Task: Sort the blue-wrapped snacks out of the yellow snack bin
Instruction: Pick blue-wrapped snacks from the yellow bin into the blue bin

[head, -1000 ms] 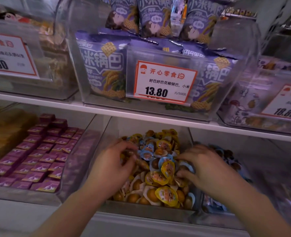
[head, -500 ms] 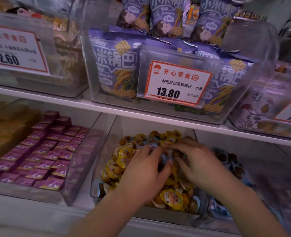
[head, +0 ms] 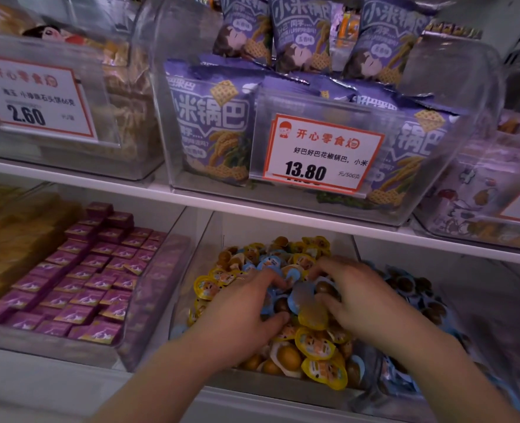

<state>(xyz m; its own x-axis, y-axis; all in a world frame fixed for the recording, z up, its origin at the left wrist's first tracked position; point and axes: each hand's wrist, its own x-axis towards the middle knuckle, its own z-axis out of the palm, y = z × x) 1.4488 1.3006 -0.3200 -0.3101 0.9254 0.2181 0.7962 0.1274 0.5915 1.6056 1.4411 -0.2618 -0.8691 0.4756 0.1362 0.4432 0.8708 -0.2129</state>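
Clear yellow snack bin is sitting on the lower shelf, squeezed between a bin of purple boxed snacks on its left and another clear bin holding blue-wrapped pieces on its right; side walls nearly touching. White shelf board is hanging just above the pile, so the only open way in is from the front, over the low front lip.

Both forearms are reaching in from below. Left hand is lying palm down on the pile, fingers curled into the packs and thumb tucked under; whether it is gripping one, cannot tell. Right hand is arching over the middle, fingers bent, thumb and fingers pinching a blurred blue-wrapped snack between the two hands. More blue-wrapped ones are lying mixed among yellow-wrapped snacks just behind the fingertips.

Upper shelf: purple bags reading 小米锅巴, price card reading 开心零食, 好巴好巴花椒锅巴, 小米, 13.80. Left card reading 2.60.
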